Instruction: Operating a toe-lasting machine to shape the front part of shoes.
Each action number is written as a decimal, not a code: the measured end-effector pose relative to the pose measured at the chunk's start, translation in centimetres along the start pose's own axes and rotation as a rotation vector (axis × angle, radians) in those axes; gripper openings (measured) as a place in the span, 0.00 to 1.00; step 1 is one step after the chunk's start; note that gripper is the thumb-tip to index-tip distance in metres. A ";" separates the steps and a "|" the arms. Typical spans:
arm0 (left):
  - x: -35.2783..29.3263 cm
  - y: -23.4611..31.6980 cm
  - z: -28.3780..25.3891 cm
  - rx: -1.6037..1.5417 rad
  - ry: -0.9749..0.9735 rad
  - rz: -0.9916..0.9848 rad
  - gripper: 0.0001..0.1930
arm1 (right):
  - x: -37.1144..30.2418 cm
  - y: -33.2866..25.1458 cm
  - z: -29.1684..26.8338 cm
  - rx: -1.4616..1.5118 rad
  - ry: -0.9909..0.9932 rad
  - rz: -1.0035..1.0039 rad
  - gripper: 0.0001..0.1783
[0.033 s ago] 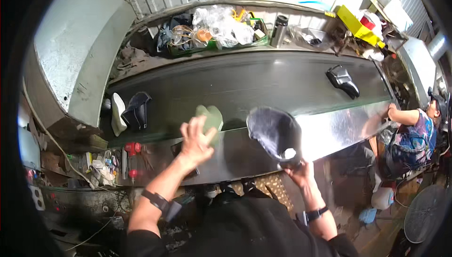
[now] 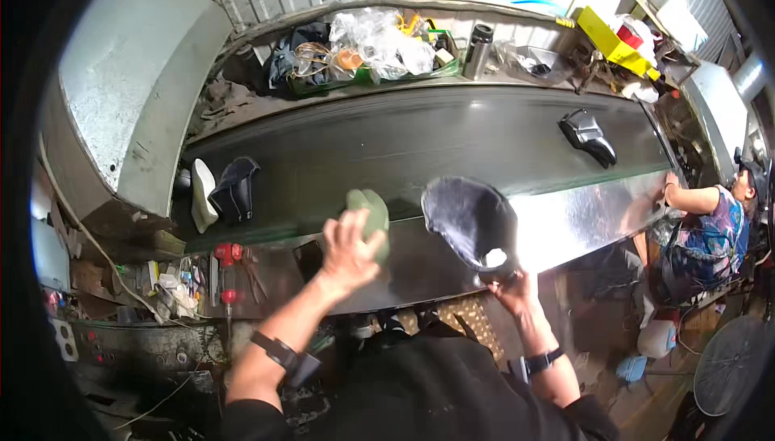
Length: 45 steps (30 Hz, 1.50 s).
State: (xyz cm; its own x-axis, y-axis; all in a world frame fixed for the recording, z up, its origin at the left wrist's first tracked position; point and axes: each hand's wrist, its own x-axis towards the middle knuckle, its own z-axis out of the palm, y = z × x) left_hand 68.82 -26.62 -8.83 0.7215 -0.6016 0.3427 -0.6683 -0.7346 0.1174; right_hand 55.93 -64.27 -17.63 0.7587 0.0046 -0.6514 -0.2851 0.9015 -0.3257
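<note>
My left hand (image 2: 349, 257) is closed around the near part of a green, two-lobed piece (image 2: 373, 208) with rounded tops. The hand hides its lower part, so I cannot tell its exact kind. My right hand (image 2: 511, 291) grips a dark boot (image 2: 468, 219) from below, with its wide shaft opening and fuzzy grey lining turned toward me. Something small and white (image 2: 493, 258) shows inside the boot, low in the opening. Both things are over the near side of the conveyor belt (image 2: 323, 138) and its metal ledge (image 2: 420, 271).
At the belt's left end lie a dark boot (image 2: 236, 191) and a cream sole-shaped piece (image 2: 203, 195). A black boot (image 2: 588, 138) lies far right. A red-handled tool (image 2: 229, 255) is left of my arm. Behind stands a flask (image 2: 479, 52). A co-worker (image 2: 706, 227) sits at right.
My left hand has shifted a little right, and its spread fingers have curled in around the green piece, which has moved right too. The boot in my right hand has barely moved.
</note>
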 end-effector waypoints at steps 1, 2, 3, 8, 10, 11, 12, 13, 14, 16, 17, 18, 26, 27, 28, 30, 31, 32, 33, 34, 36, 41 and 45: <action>-1.9 1.7 1.6 -0.016 0.098 0.101 0.23 | -0.2 0.6 3.5 -0.033 0.059 -0.006 0.30; -2.1 4.4 2.9 0.146 0.111 0.225 0.20 | 0.4 0.1 3.2 -0.038 0.041 -0.027 0.30; -2.6 6.8 4.1 0.077 0.123 0.253 0.18 | 1.1 -0.3 2.9 -0.046 0.018 -0.044 0.31; -5.5 12.5 7.8 -0.013 -0.165 0.265 0.20 | 1.6 -0.4 6.2 -0.190 0.135 -0.126 0.33; -3.5 12.0 5.6 -0.471 -0.112 0.130 0.11 | 1.5 -1.5 2.6 -0.556 -0.081 -0.376 0.21; -3.4 10.5 5.1 -0.660 -0.076 0.023 0.10 | -1.1 0.1 9.6 -0.445 0.026 -0.445 0.23; -2.7 9.9 4.7 -1.143 -0.083 -0.490 0.17 | -2.6 -0.3 10.9 -0.546 -0.055 -0.521 0.25; -1.9 8.1 4.4 -1.441 0.013 -0.806 0.21 | -3.5 -0.2 10.8 -0.645 -0.134 -0.591 0.28; -1.3 5.5 5.4 -1.930 0.126 -1.167 0.29 | -4.1 -0.4 9.0 -0.963 -0.219 -0.641 0.32; 0.1 0.9 3.5 -2.127 -0.053 -1.398 0.42 | -5.7 1.3 8.5 -1.468 -0.436 -1.022 0.40; -0.6 -1.1 4.1 -2.135 -0.095 -1.422 0.32 | -7.2 2.4 9.7 -1.714 -0.562 -1.180 0.39; -0.3 -1.1 5.0 -1.988 -0.118 -1.356 0.27 | -7.7 3.3 7.9 -1.731 -0.642 -1.089 0.36; 0.8 -3.5 12.7 -0.895 0.154 -1.165 0.14 | -0.1 11.5 2.1 -1.386 -0.496 -0.935 0.68; 1.4 -3.4 13.5 -0.847 0.212 -1.144 0.14 | 0.7 12.0 2.3 -1.257 -0.488 -0.825 0.71; 1.7 -3.5 14.1 -0.850 0.208 -1.144 0.14 | 1.2 13.1 2.4 -1.071 -0.491 -0.706 0.72; 2.4 -2.4 14.4 -0.705 0.289 -1.054 0.16 | 2.3 13.2 2.4 -1.155 -0.516 -0.842 0.78; 2.8 -2.0 14.2 -0.617 0.294 -1.048 0.15 | 2.5 13.2 2.2 -1.115 -0.524 -0.832 0.78; 2.4 -1.4 13.7 -0.601 0.268 -1.101 0.15 | 1.6 13.0 3.2 -1.098 -0.510 -0.760 0.74; 1.8 -1.5 13.5 -0.575 0.251 -1.154 0.15 | 1.1 12.9 3.6 -1.144 -0.490 -0.768 0.72; 0.6 -1.2 13.2 -0.626 0.180 -1.209 0.14 | -0.2 12.1 3.6 -1.076 -0.493 -0.588 0.70; -1.3 0.6 13.4 -0.744 0.058 -1.242 0.14 | -1.2 9.8 -1.2 -1.155 -0.527 -0.548 0.64; -0.5 3.4 11.6 -0.880 -0.009 -1.354 0.27 | -3.2 6.0 -0.9 -1.360 -0.709 -0.359 0.63; 1.2 6.2 11.6 -0.479 -0.164 -1.308 0.36 | -2.3 6.3 -1.7 -1.196 -0.763 -0.236 0.62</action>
State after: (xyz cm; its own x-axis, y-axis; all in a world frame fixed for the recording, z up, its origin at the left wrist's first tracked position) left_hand 67.62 -35.52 -18.54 0.8519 0.3725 -0.3681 0.5234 -0.6272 0.5768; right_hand 51.46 -59.36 -19.35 0.8703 0.4807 -0.1075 -0.1320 0.0175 -0.9911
